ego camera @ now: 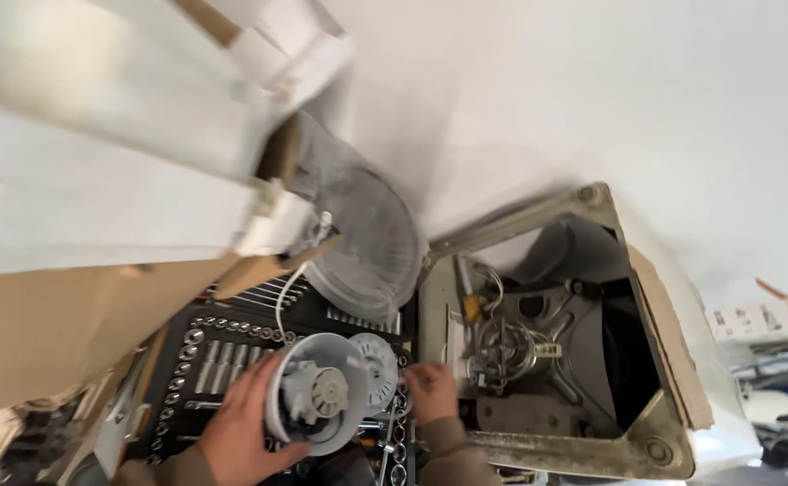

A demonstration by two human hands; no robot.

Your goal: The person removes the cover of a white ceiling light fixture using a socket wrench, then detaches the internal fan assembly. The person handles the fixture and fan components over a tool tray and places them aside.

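My left hand (243, 423) grips a round grey-white motor housing (317, 393), holding it over an open black socket set case (205, 355). A small ribbed white disc (376, 364) sits just behind the housing. My right hand (431, 390) hovers at the left edge of an opened white appliance (673, 333), its underside exposed with wiring and a metal bracket (511, 346). Its fingers look curled; whether they hold anything is too blurred to tell.
A large round grey tub or lid (367, 234) leans above the socket case. Cardboard (61, 324) and white panels (97, 135) fill the left. Clutter and boxes lie at the far right (763, 324). White wall behind.
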